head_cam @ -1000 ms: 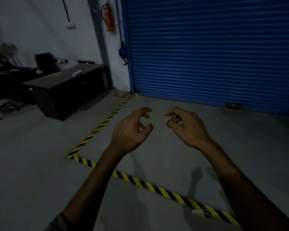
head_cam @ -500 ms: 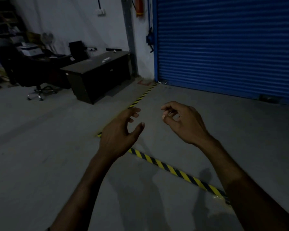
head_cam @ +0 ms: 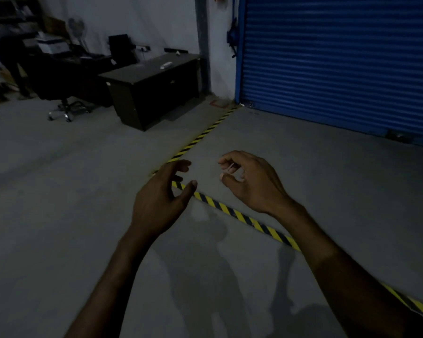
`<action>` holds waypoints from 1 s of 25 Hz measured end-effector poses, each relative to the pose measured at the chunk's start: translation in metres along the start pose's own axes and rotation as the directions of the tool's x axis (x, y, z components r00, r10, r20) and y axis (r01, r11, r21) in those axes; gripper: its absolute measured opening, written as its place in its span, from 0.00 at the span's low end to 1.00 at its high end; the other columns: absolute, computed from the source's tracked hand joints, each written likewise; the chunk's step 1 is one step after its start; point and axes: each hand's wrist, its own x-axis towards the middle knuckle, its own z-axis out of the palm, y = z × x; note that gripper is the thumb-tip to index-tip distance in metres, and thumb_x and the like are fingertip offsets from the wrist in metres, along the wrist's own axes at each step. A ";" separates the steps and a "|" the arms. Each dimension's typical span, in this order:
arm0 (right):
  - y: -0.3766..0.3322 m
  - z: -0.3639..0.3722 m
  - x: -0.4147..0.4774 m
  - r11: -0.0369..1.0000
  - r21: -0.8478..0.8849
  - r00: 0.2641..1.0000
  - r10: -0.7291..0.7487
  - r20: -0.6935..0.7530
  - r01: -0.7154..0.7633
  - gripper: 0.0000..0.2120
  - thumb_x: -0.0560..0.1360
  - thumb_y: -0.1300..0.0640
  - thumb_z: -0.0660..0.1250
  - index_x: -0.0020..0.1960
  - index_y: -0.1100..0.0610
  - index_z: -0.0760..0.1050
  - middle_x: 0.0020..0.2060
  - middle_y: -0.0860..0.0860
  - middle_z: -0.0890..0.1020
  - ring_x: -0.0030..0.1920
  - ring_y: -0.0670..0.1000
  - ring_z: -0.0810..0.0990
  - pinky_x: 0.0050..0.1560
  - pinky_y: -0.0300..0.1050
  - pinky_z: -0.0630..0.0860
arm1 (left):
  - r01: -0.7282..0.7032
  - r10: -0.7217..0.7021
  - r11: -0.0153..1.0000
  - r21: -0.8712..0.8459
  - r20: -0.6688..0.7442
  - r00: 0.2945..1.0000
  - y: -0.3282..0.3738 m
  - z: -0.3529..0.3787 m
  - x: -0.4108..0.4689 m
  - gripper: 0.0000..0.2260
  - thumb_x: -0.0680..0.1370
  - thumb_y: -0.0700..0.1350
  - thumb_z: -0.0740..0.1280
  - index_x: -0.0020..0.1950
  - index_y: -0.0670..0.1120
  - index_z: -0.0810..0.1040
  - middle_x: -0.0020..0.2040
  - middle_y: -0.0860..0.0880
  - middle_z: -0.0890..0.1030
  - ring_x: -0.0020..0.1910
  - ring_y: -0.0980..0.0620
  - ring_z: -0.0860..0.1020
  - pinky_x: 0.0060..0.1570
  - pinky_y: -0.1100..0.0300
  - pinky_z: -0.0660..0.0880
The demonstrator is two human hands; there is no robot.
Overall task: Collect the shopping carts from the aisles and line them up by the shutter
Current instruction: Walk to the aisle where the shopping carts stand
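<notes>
From my remote seat, both arms reach out ahead over the grey concrete floor. The left grip has its back towards me, its fingers loosely extended and spread, thumb out to the side, and holds nothing. The right grip hangs just beside it, a small gap between them, with its fingers curled in towards the palm. Something pale shows among those fingertips, too small for me to make out, so I cannot tell whether this grip pinches anything or is merely curled.

The blue shutter is rolled down to the floor at the upper right, well apart from both grips and ahead of the right one. No shopping cart shows in this view, so I cannot place one against either grip.

A strip of yellow-and-black hazard tape crosses the floor under the grips. One leg runs up towards the shutter's left post, the other down to the lower right corner, and the two meet beneath the left grip.

To the left of the shutter, against the pale wall, stands a dark bench with a small pale item on top. An office chair on a wheeled base sits further left in the gloom. A shadow of a figure lies on the floor between the forearms.
</notes>
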 end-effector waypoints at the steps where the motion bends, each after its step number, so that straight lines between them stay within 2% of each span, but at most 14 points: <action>1: -0.008 0.004 -0.003 1.000 -0.011 1.000 -0.022 0.018 0.022 0.12 0.76 0.49 0.70 0.59 0.47 0.78 0.51 0.40 0.81 0.50 0.42 0.78 0.47 0.44 0.78 | 0.003 -0.002 1.000 0.015 -0.018 1.000 -0.001 -0.007 -0.009 0.17 0.80 0.57 0.69 0.67 0.61 0.73 0.62 0.64 0.77 0.56 0.65 0.78 0.46 0.52 0.81; 6: -0.047 0.025 -0.017 0.985 -0.030 0.980 -0.164 0.112 0.168 0.13 0.75 0.46 0.67 0.58 0.47 0.78 0.54 0.42 0.79 0.53 0.44 0.77 0.51 0.49 0.78 | 0.079 -0.063 0.991 0.110 -0.144 0.988 0.000 -0.049 -0.063 0.18 0.80 0.55 0.69 0.69 0.59 0.72 0.65 0.62 0.75 0.59 0.61 0.77 0.48 0.52 0.80; 12: -0.102 0.059 -0.057 0.934 0.038 0.917 -0.356 0.183 0.355 0.16 0.75 0.50 0.70 0.62 0.51 0.78 0.61 0.47 0.79 0.61 0.48 0.74 0.57 0.41 0.71 | 0.235 -0.155 0.925 0.298 -0.269 0.951 0.008 -0.094 -0.160 0.28 0.80 0.55 0.69 0.78 0.56 0.65 0.75 0.56 0.68 0.69 0.54 0.73 0.53 0.56 0.74; 15: -0.132 0.088 -0.085 0.897 0.111 0.858 -0.441 0.264 0.427 0.19 0.76 0.49 0.70 0.66 0.51 0.76 0.65 0.47 0.77 0.66 0.48 0.72 0.62 0.42 0.70 | 0.336 -0.226 0.869 0.363 -0.314 0.922 0.010 -0.114 -0.223 0.33 0.79 0.54 0.70 0.81 0.55 0.60 0.80 0.54 0.63 0.74 0.52 0.68 0.63 0.52 0.72; 17: -0.159 0.107 -0.103 0.869 0.166 0.814 -0.494 0.305 0.465 0.21 0.77 0.48 0.69 0.68 0.50 0.74 0.67 0.47 0.75 0.67 0.49 0.71 0.64 0.45 0.71 | 0.400 -0.267 0.830 0.388 -0.354 0.896 0.012 -0.134 -0.264 0.34 0.79 0.54 0.70 0.82 0.55 0.58 0.81 0.53 0.60 0.76 0.50 0.66 0.66 0.49 0.70; 22: -0.244 0.149 -0.150 0.766 0.298 0.697 -0.642 0.320 0.569 0.24 0.76 0.48 0.70 0.71 0.50 0.73 0.68 0.46 0.74 0.67 0.49 0.72 0.64 0.43 0.72 | 0.547 -0.334 0.715 0.436 -0.475 0.814 0.011 -0.194 -0.356 0.34 0.79 0.55 0.69 0.82 0.56 0.58 0.82 0.53 0.59 0.77 0.49 0.65 0.66 0.45 0.71; 25: -0.301 0.181 -0.180 0.713 0.373 0.628 -0.700 0.339 0.594 0.25 0.76 0.47 0.70 0.72 0.49 0.72 0.69 0.46 0.74 0.67 0.47 0.71 0.65 0.43 0.71 | 0.625 -0.367 0.641 0.446 -0.537 0.759 0.005 -0.232 -0.415 0.32 0.79 0.56 0.69 0.81 0.56 0.61 0.80 0.53 0.61 0.76 0.49 0.66 0.63 0.48 0.71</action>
